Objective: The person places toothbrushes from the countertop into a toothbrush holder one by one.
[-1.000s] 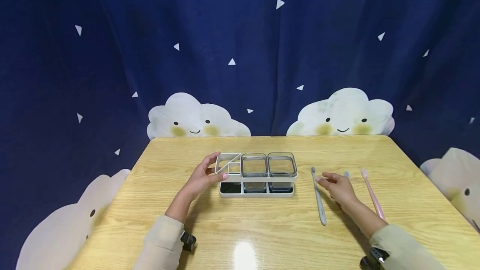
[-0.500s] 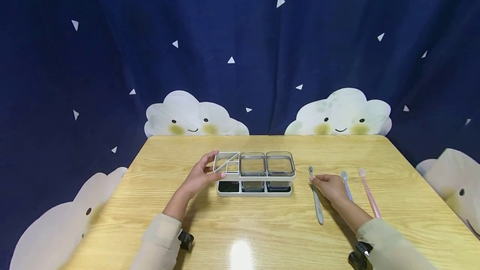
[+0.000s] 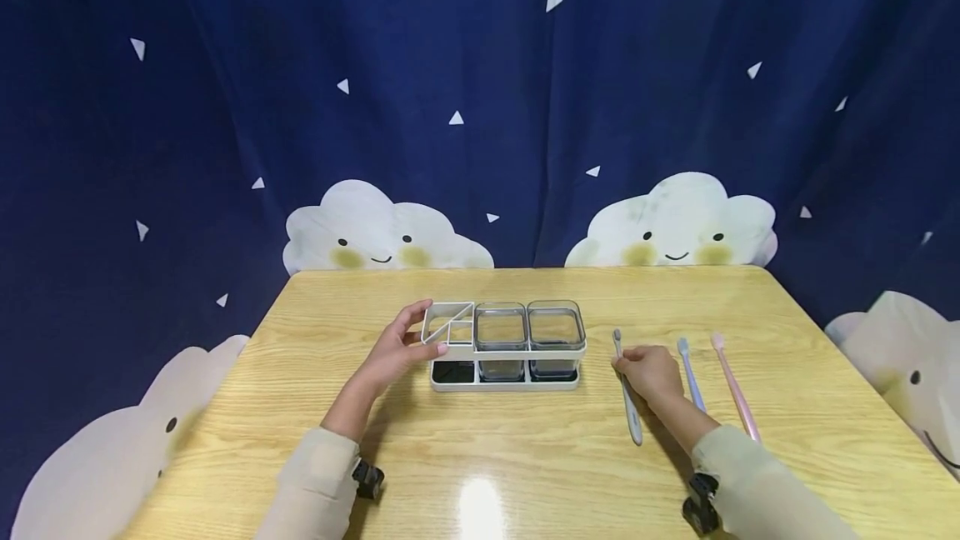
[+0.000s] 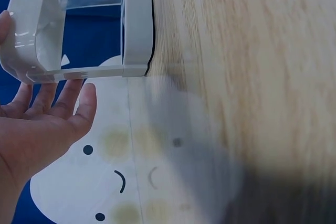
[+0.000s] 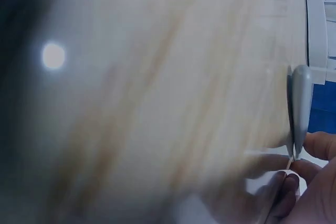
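A white toothbrush holder (image 3: 502, 379) with two clear cups (image 3: 528, 328) stands mid-table. My left hand (image 3: 422, 330) grips its left end, thumb at the front and fingers over the back rim; the left wrist view shows the holder's frame (image 4: 134, 30) against that hand (image 4: 44, 111). To the right lies a grey toothbrush (image 3: 630, 411), head pointing away from me. My right hand (image 3: 628, 362) is curled over its upper part. In the right wrist view the fingertips (image 5: 286, 179) pinch the grey toothbrush (image 5: 300, 98) just below its head.
A blue toothbrush (image 3: 687, 365) and a pink toothbrush (image 3: 731, 382) lie side by side right of my right hand. The wooden table (image 3: 525, 473) is backed by a dark blue curtain (image 3: 480, 107) with cloud prints.
My right hand has moved left from between the toothbrushes onto the grey one and closed its fingers on it. The left hand has stayed on the holder.
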A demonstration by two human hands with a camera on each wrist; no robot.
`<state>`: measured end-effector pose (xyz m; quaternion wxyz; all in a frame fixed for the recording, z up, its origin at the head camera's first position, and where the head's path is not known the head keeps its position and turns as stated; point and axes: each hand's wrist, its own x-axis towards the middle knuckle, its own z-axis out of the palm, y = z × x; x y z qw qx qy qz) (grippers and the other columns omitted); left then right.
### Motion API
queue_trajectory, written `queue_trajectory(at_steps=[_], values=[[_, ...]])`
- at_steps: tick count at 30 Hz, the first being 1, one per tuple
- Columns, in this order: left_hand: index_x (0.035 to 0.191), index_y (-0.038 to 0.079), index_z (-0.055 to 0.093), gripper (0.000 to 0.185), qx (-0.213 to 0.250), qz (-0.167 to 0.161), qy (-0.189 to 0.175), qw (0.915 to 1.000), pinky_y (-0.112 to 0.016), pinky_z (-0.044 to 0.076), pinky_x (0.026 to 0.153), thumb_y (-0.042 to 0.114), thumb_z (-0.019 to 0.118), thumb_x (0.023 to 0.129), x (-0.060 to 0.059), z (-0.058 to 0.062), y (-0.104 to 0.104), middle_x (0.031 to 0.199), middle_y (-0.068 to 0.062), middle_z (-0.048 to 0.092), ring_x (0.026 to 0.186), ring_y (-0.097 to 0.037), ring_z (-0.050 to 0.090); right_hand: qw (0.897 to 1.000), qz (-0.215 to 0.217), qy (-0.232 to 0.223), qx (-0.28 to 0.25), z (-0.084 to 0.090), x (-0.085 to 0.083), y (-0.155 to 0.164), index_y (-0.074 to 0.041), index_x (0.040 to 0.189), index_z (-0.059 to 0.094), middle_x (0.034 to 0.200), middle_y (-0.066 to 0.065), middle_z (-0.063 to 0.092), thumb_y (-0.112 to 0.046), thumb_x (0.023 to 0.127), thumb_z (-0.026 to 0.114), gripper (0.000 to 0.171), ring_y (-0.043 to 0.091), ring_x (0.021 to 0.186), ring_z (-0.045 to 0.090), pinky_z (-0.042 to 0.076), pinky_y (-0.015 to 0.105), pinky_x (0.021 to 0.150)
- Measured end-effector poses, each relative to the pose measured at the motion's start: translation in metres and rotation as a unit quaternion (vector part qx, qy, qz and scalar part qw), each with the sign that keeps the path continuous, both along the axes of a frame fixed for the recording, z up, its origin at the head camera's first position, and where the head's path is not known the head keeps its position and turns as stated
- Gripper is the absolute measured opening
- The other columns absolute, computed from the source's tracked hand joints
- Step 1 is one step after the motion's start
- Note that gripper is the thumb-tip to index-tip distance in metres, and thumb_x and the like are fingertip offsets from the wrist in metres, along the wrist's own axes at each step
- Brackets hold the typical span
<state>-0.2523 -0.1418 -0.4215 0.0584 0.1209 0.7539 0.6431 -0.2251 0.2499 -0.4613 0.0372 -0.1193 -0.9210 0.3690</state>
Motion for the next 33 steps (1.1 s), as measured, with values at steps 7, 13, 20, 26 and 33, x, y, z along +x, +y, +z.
queue_trajectory(at_steps=[7,13,20,26,33], values=[[0.14,0.021,0.037,0.077,0.0,-0.004,-0.003,1.0,-0.037,0.047,0.081,0.009,0.077,0.075,-0.001,0.0005,-0.001,0.138,-0.01,0.039,0.108,-0.032,0.049,1.0,-0.003,0.001,0.015,-0.0003,0.0002,0.0013,-0.001,0.097,0.072,0.099,0.019,0.066,-0.021,0.083,0.068,0.025,0.037,0.09,0.06,0.048,0.042,0.065],[0.142,0.017,0.034,0.079,0.001,-0.015,-0.02,0.9997,-0.036,0.046,0.081,0.005,0.075,0.077,-0.0037,0.0032,-0.003,0.141,-0.012,0.036,0.11,-0.035,0.046,1.0,0.001,-0.001,0.004,0.0006,-0.0017,0.0026,0.0,0.093,0.072,0.097,0.018,0.067,-0.02,0.085,0.066,0.022,0.034,0.085,0.061,0.049,0.04,0.062],[0.143,0.017,0.034,0.079,0.001,-0.015,-0.02,0.9997,-0.036,0.046,0.081,0.005,0.076,0.076,-0.0038,0.0033,-0.0028,0.14,-0.013,0.036,0.111,-0.034,0.046,1.0,-0.004,-0.01,0.008,-0.0012,-0.003,0.0034,-0.004,0.086,0.073,0.099,0.017,0.067,-0.021,0.085,0.065,0.019,0.029,0.08,0.061,0.047,0.038,0.059],[0.14,0.02,0.037,0.077,0.005,-0.009,-0.002,0.9999,-0.037,0.047,0.081,0.009,0.077,0.076,-0.0023,0.0004,-0.002,0.137,-0.011,0.039,0.108,-0.031,0.049,1.0,-0.007,-0.009,0.011,-0.0006,-0.0041,0.0029,-0.004,0.083,0.073,0.096,0.015,0.067,-0.019,0.084,0.064,0.017,0.024,0.074,0.059,0.044,0.034,0.054],[0.139,0.019,0.038,0.077,0.016,-0.011,0.005,0.9998,-0.037,0.047,0.08,0.009,0.078,0.074,-0.003,-0.001,-0.0014,0.136,-0.011,0.04,0.107,-0.032,0.049,1.0,-0.009,-0.008,0.007,0.0019,-0.0041,0.0037,-0.003,0.085,0.072,0.092,0.014,0.068,-0.015,0.082,0.063,0.016,0.024,0.074,0.058,0.043,0.033,0.054]])
